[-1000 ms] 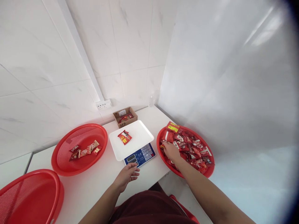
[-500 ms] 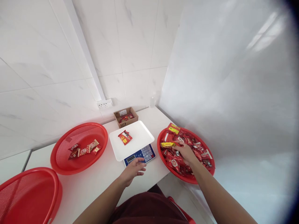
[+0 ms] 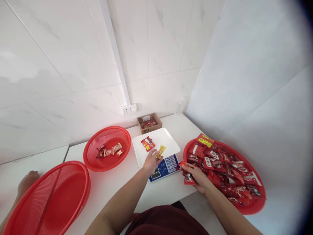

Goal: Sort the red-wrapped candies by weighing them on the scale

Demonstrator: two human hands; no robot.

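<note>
My left hand (image 3: 152, 162) is closed on a small yellow snack packet (image 3: 161, 151), held over the near edge of the white scale tray (image 3: 168, 138). A red snack packet (image 3: 148, 144) lies on that tray. Below it the blue keypad of the scale (image 3: 163, 169) shows, partly covered by my left hand. My right hand (image 3: 197, 176) grips red snack packets (image 3: 189, 179) just left of the full red basket (image 3: 259, 205). Several red packets (image 3: 226, 166) are heaped in that basket, with a red and yellow one at its far rim.
A red basket (image 3: 127, 137) with several packets stands left of the scale. Nearer on the left is another red basket (image 3: 84, 199). Another person's hand (image 3: 28, 180) rests beyond it. An open cardboard box (image 3: 149, 123) sits behind the tray, near a wall socket (image 3: 129, 108).
The yellow packet has passed from my right hand to my left, which moved up to the tray. My right hand has left the basket with red packets. Another person's hand has appeared; the view shifted left.
</note>
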